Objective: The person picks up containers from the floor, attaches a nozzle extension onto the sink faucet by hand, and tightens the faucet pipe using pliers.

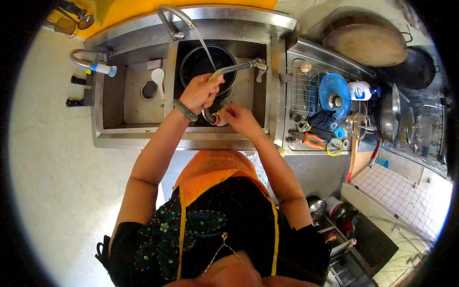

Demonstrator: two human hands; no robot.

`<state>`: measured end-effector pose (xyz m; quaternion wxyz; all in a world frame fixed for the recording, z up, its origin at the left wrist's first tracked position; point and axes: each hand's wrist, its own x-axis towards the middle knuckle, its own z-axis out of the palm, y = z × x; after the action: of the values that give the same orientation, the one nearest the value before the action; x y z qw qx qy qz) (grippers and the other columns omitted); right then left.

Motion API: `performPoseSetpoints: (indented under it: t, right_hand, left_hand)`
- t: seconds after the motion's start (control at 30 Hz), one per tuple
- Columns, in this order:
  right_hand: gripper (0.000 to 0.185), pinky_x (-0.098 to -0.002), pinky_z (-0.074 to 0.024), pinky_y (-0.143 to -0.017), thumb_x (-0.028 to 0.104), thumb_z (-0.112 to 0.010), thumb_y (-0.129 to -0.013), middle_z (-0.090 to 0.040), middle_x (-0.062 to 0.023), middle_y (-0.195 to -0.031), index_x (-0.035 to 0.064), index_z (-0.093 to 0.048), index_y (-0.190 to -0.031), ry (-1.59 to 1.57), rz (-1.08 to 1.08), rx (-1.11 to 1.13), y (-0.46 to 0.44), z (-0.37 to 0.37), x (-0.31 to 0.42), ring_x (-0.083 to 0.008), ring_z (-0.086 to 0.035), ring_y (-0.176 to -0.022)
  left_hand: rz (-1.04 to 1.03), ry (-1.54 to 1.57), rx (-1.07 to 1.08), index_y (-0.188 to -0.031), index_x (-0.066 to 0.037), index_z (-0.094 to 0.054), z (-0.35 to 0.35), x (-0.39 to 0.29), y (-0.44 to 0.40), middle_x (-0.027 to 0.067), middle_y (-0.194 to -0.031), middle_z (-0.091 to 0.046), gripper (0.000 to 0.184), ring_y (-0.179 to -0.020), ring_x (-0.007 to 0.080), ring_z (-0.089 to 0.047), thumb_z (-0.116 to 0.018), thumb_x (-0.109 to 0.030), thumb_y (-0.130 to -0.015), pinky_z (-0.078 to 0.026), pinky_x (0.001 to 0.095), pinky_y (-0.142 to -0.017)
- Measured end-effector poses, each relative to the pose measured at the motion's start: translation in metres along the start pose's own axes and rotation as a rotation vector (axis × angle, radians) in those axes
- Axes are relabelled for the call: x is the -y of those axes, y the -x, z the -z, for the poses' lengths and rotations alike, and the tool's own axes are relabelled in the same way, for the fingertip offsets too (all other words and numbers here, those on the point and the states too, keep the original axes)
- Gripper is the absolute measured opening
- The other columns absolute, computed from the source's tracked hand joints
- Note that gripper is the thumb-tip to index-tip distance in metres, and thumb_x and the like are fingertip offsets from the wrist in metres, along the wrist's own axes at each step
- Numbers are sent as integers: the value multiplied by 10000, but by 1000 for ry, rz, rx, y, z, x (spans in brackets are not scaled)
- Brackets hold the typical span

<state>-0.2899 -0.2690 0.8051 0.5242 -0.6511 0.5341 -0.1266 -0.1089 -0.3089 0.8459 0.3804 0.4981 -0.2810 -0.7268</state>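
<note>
My left hand (203,93) is wrapped round a loose chrome faucet (236,68), held over the right sink basin. Its base end points right and its curved spout (207,115) comes out below my fist. Close to that spout end, the fingers of my right hand (240,119) pinch together on a small red-and-white piece (219,119); its kind is too small to make out. Under both hands sits a black round tub (188,64) in the basin. Water (204,45) runs into it from a fixed tap (179,14).
The left basin (131,107) holds a white spoon-like utensil (158,79). A second tap (88,62) is at far left, with two black-handled knives (76,102) nearby. On the right drainboard lie a blue basin (330,83), orange-handled pliers (313,140), a wire rack (299,88) and a white pump bottle (359,91).
</note>
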Motion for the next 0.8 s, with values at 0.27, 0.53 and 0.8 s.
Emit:
performPoseSetpoints:
  t: [0.27, 0.53, 0.8]
  right_hand:
    - [106, -402, -523, -600, 120, -578, -787, -599, -57, -996, 156, -620, -878, 542, 668, -168, 4, 7, -12, -258, -632, -728]
    - [92, -304, -474, -631, 118, -584, -836, -599, -62, -830, 65, -621, -902, -110, 4, -8, 3, -4, -13, -136, -576, -690]
    - [119, -350, -488, -639, 127, -605, -800, -622, -95, -848, 57, -617, -896, 307, 407, -10, 10, -9, -18, -296, -615, -750]
  left_hand:
    - [61, -1, -2, -944, -21, -539, -2, 8, -1, -40, -602, -398, 334, -401, 42, -302, -578, -349, -898, -221, 218, -353]
    - [53, 45, 27, -964, -30, -522, -1, 7, 2, -54, -588, -370, 328, -396, 42, -286, -576, -347, -900, -214, 218, -357]
    - [120, 71, 2, -939, -53, -539, 2, 22, 6, -60, -587, -375, 297, -393, 41, -270, -572, -346, -903, -201, 216, -358]
